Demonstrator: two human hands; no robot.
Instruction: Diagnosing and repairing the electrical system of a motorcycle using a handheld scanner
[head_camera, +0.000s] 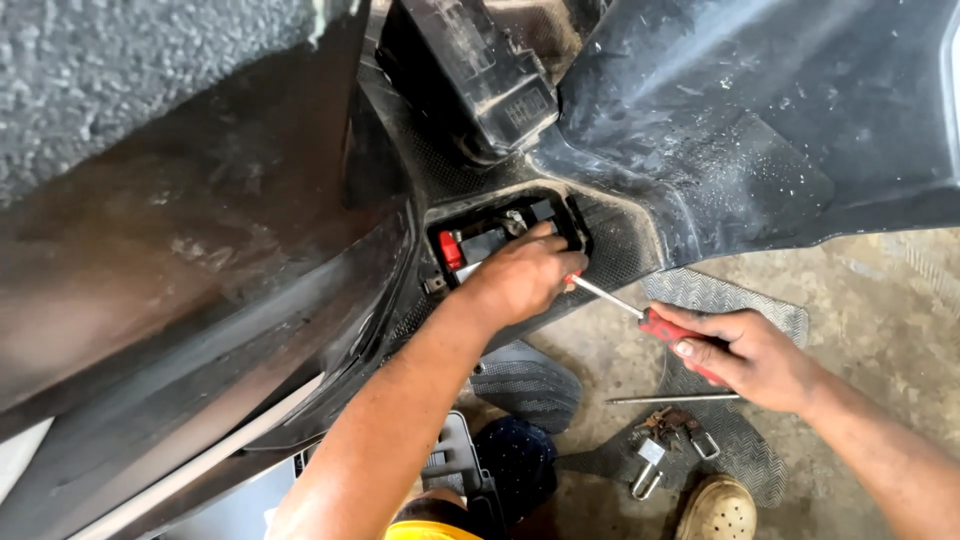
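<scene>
My left hand (522, 273) reaches into an open rectangular compartment (575, 215) in the floor of a dark scooter body, fingers curled over a black battery (487, 243) with a red terminal cap (451, 250). My right hand (750, 352) grips a red-handled screwdriver (668, 329). Its metal shaft (605, 296) points up and left, and its tip is hidden at the edge of my left hand by the compartment.
The scooter's seat (190, 250) fills the left, and its front panel (740, 120) the upper right. On the concrete floor (880, 300) lie a textured rubber mat (720, 300), a thin metal rod (672, 399), a bunch of keys (668, 440) and a shoe (717, 511).
</scene>
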